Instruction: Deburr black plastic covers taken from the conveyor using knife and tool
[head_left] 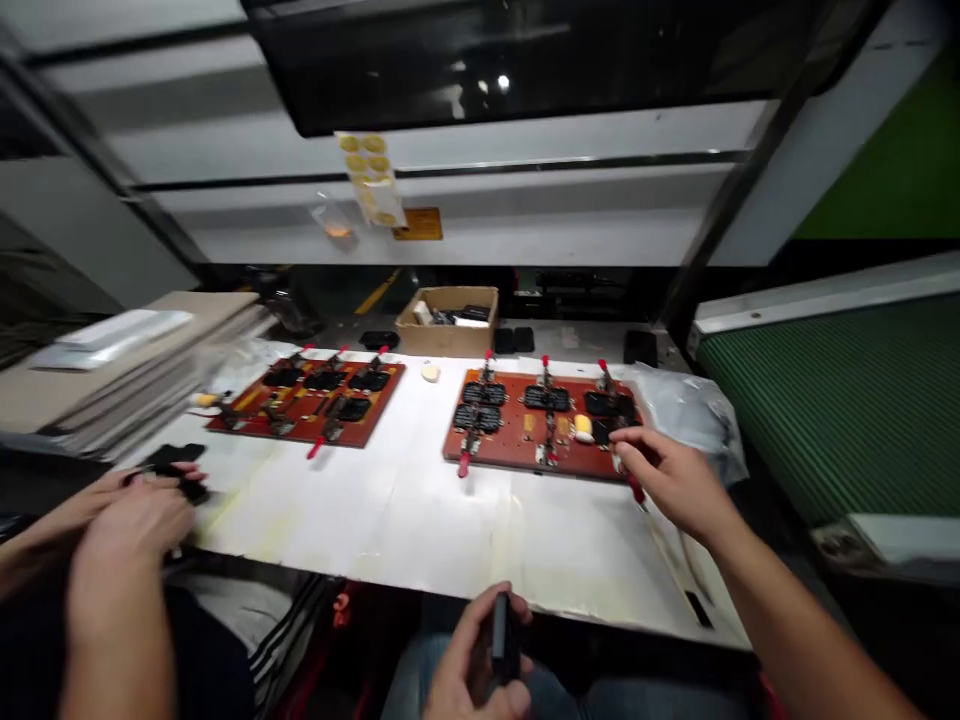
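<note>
Low by the table edge, left hand (480,660) grips a black part (504,632); right hand (670,475), loosely curled, touches the red jig (525,440).

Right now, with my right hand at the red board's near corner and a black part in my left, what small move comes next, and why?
Probably bring the black part in the left hand up toward the right red board. The right hand rests at its near right corner, by a red-handled clamp, and the neighbouring slot looks dark, though blur hides whether it is filled.
</note>
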